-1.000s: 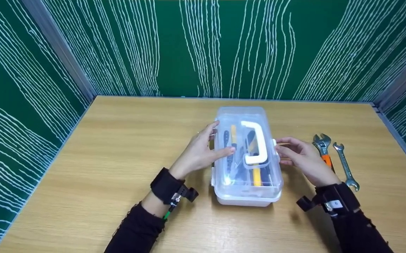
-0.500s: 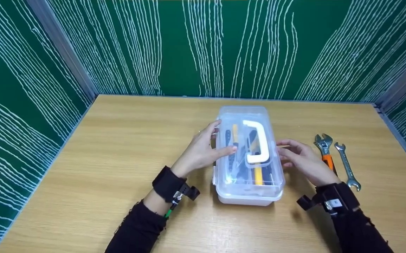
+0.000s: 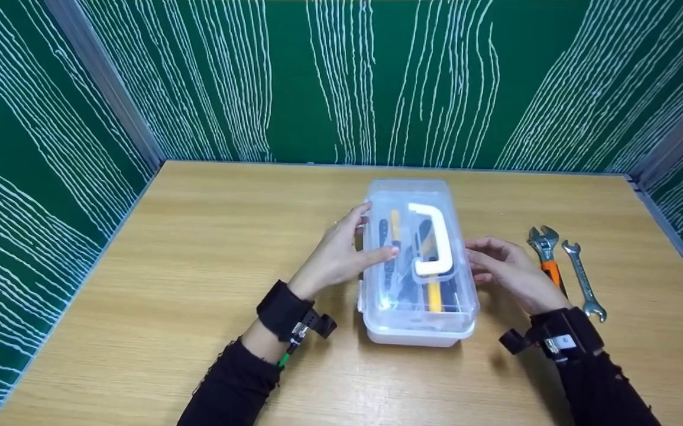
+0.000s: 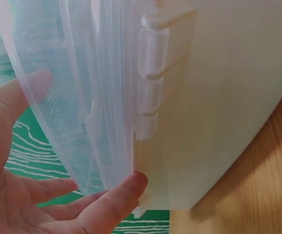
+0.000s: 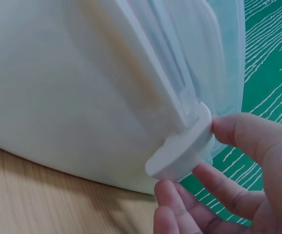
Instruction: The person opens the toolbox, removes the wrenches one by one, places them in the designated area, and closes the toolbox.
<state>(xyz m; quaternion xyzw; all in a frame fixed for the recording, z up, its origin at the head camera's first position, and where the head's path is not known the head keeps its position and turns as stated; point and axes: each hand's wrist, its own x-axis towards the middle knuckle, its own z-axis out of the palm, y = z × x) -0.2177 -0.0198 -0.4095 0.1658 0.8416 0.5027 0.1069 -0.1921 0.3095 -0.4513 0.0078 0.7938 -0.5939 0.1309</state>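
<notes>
A clear-lidded toolbox (image 3: pixel 403 322) with a white base stands on the table, its lid down and its white handle (image 3: pixel 443 239) lying flat on top. Through the lid show dark and yellow tools. My left hand (image 3: pixel 335 254) holds the left side, thumb over the lid and fingers along the edge. In the left wrist view, one fingertip touches the base near a white hinge (image 4: pixel 153 83). At the opposite side my right hand (image 3: pixel 510 269) pinches a white latch (image 5: pixel 179 151), thumb at its upper end and fingers at its lower edge.
Right of my right hand lie an adjustable wrench (image 3: pixel 545 251) with an orange grip and an open-end wrench (image 3: pixel 582 281). Green panels (image 3: pixel 285 77) with white wavy lines border the wooden table (image 3: pixel 229 236) at the back and sides.
The latch that stuck out by my right fingers a second ago no longer shows in the head view. The toolbox sits slightly farther right in view. Both hands stay on it.
</notes>
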